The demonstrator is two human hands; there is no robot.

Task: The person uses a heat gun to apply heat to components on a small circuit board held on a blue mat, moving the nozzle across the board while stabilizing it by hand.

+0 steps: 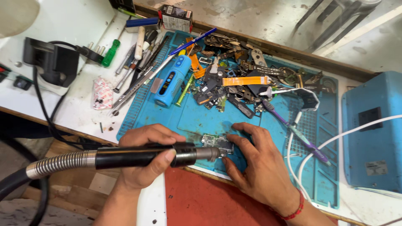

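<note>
Head view: the left hand is wrapped around a black hot-air handpiece, fingers closed over its barrel and thumb along the near side. A ribbed metal hose runs back from the handpiece to the left. The metal nozzle points right and sits just over, possibly touching, the near edge of a small circuit board.

The right hand lies flat and spread on the blue work mat, fingertips pressed beside and on the board's right edge. It pins the board rather than gripping it. A red thread band circles that wrist. The board rests at the front edge of the mat, between the two hands.

Farther back on the mat lies a heap of phone parts with an orange flex strip. A blue cylindrical tool, a purple toothbrush, tweezers and screwdrivers lie around it. A white cable loops towards a blue box on the right.

The step in hand looks like heating one spot on the board while it is held steady. A next move would probably call for keeping the nozzle fixed on that spot, with the fingers clear of the hot tip.
</note>
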